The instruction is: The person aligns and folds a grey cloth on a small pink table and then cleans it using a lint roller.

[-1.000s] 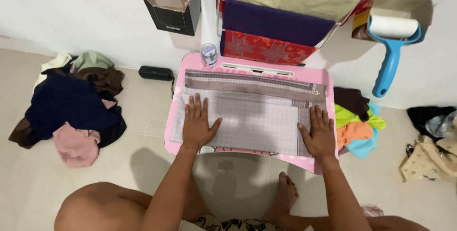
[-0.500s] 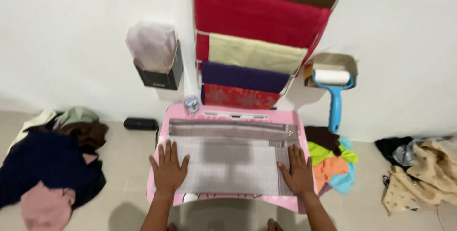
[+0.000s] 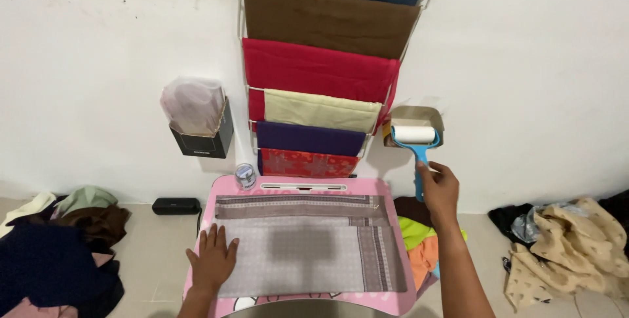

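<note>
A folded grey patterned cloth [image 3: 308, 249] lies flat on a small pink table [image 3: 403, 239]. My left hand [image 3: 213, 259] rests flat on the cloth's near left corner, fingers spread. My right hand [image 3: 438, 187] is raised to the right of the table, its fingers touching the blue handle of a lint roller [image 3: 415, 141] that hangs on the white wall. The roller's white head sits in a small beige holder. Whether the fingers have closed round the handle I cannot tell.
A wall rack [image 3: 324, 75] holds several folded cloths: dark blue, brown, red, cream, purple, red patterned. A black holder with a plastic bag [image 3: 196, 121] hangs left. A small tin [image 3: 245, 176] stands at the table's back. Clothes piles lie left [image 3: 59, 246], beside the table [image 3: 422, 246] and right [image 3: 567, 246].
My right hand left the cloth and rose to the lint roller's handle. The view tilted upward, showing more of the rack. My left hand stays on the cloth.
</note>
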